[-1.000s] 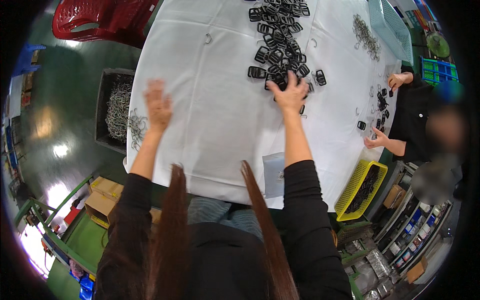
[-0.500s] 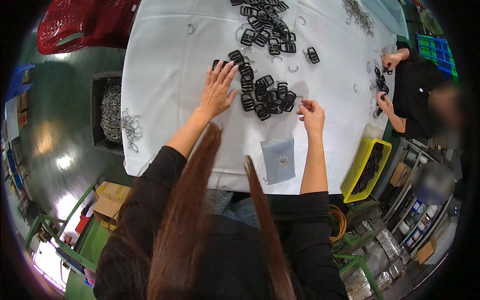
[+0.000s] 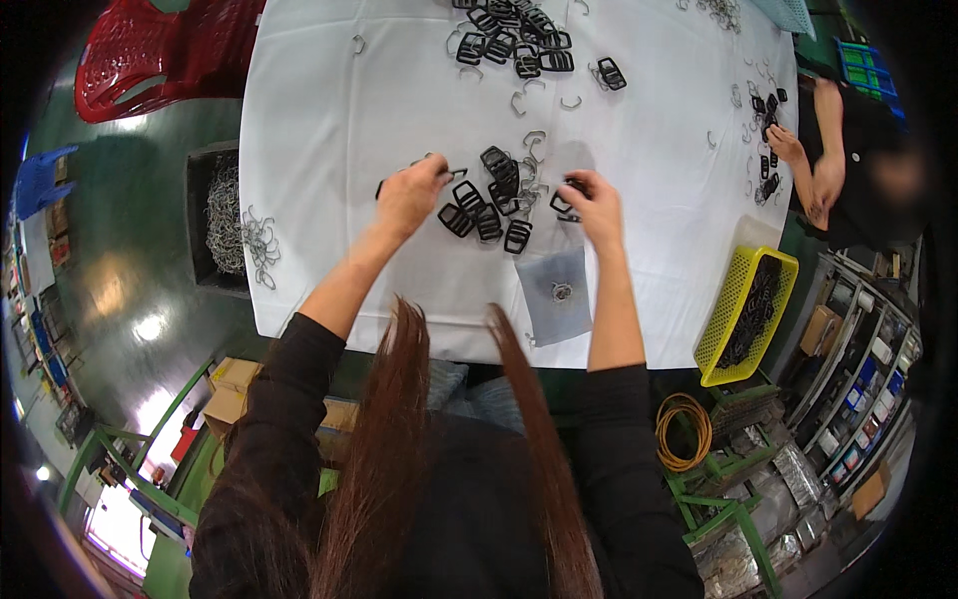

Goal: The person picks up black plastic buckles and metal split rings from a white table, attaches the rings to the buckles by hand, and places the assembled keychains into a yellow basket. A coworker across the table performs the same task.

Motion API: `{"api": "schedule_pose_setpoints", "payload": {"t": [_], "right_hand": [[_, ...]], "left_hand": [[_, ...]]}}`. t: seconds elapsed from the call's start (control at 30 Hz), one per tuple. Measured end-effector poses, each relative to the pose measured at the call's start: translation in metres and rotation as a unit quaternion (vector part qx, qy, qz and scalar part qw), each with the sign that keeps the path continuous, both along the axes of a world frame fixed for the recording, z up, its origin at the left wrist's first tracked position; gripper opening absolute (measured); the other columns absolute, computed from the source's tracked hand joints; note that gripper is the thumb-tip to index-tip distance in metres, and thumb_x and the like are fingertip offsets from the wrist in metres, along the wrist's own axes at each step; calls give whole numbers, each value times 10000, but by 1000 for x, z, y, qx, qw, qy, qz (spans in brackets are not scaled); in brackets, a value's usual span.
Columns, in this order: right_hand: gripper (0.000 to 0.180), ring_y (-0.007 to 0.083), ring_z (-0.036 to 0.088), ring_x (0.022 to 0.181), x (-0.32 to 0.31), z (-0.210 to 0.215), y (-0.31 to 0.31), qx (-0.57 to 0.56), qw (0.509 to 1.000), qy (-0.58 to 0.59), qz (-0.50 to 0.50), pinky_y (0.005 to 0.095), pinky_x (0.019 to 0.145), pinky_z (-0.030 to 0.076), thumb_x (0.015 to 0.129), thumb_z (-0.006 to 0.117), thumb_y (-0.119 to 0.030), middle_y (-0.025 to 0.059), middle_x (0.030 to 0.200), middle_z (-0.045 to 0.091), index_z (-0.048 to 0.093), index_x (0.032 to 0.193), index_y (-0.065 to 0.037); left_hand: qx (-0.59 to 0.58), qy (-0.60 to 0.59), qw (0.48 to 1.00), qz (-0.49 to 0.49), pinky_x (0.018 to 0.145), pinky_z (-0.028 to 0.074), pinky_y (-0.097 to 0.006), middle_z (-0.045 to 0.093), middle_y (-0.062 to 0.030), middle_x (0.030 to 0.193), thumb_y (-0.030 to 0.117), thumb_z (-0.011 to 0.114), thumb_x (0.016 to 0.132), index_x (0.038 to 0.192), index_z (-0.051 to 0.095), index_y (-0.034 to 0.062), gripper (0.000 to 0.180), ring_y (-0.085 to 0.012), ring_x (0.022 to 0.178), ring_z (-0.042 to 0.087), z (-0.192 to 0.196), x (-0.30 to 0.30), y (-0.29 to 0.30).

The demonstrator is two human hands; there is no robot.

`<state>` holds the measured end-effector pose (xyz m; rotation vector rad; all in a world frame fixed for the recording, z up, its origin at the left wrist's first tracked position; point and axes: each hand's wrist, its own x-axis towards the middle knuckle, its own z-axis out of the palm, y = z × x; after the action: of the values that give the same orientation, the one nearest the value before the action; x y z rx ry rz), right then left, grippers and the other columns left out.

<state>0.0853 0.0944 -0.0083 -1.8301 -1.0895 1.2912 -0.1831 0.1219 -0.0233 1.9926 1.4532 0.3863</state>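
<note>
My left hand [image 3: 411, 198] is closed around black plastic buckles, whose dark edges stick out past the fingers on both sides. On the right, my right hand [image 3: 596, 208] grips black buckles [image 3: 561, 203] too, with the fingers curled over them. Between the hands lies a loose group of black buckles [image 3: 486, 222] on the white-covered table [image 3: 344, 200]. Bent metal wire clips [image 3: 535, 148] lie beside and behind that group. Just in front of my right hand rests a flat grey sheet or pouch [image 3: 554, 319] with a small clear ring-like item on it.
A larger heap of black buckles [image 3: 514, 35] lies further back. Metal clips fill a dark bin [image 3: 200, 215] at the table's left edge. At right stand a yellow basket [image 3: 720, 334] of black parts and a co-worker's hand [image 3: 786, 145] over buckles. A red chair [image 3: 150, 70] is far left.
My left hand has gone from flat on the buckles to closed around some. My right hand has moved slightly left and taken buckles. The near group is smaller, with wire clips now showing behind it.
</note>
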Motion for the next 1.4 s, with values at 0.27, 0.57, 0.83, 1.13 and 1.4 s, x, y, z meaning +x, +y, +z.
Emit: {"api": "schedule_pose_setpoints", "payload": {"t": [0.27, 0.57, 0.83, 1.13, 1.4], "right_hand": [[573, 156, 539, 565, 57, -3, -16, -229, 923, 37, -306, 304, 531, 469, 712, 608, -506, 58, 648, 523, 541, 979, -3], [338, 252, 595, 734, -10, -51, 18, 22, 952, -298, -65, 371, 658, 460, 654, 678, -282, 111, 779, 623, 566, 858, -37], [344, 152, 492, 531, 80, -18, -98, -133, 967, -43, -211, 266, 460, 392, 778, 542, -222, 102, 742, 505, 366, 994, -22], [471, 349, 554, 894, 3, -12, -67, -145, 892, -428, 4, 417, 778, 452, 752, 629, -323, 213, 1020, 523, 409, 1032, -15], [268, 221, 584, 752, 57, -20, -93, -38, 978, -159, -130, 327, 588, 457, 809, 568, -175, 118, 772, 547, 422, 966, -14]], "left_hand": [[-473, -381, 768, 203, 505, 397, -216, 558, 3, 732, 315, 527, 852, 906, 576, 74, 252, -71, 622, 522, 18, 2, 33], [-88, 83, 980, 156, 589, 464, -331, 614, -155, 753, 375, 678, 679, 842, 587, -12, 429, -235, 638, 596, -18, 94, 28], [-367, -341, 804, 319, 666, 513, -335, 563, -70, 712, 136, 696, 688, 809, 543, 26, 224, -171, 612, 559, -13, 46, 25], [-74, -16, 985, 157, 755, 461, -341, 535, -115, 1005, 122, 658, 719, 1039, 510, 8, 369, -276, 894, 552, 6, 76, 15], [-41, 77, 994, -71, 739, 434, -357, 555, -96, 884, 178, 676, 684, 834, 553, 28, 245, -293, 860, 537, 11, 88, 26]]}}
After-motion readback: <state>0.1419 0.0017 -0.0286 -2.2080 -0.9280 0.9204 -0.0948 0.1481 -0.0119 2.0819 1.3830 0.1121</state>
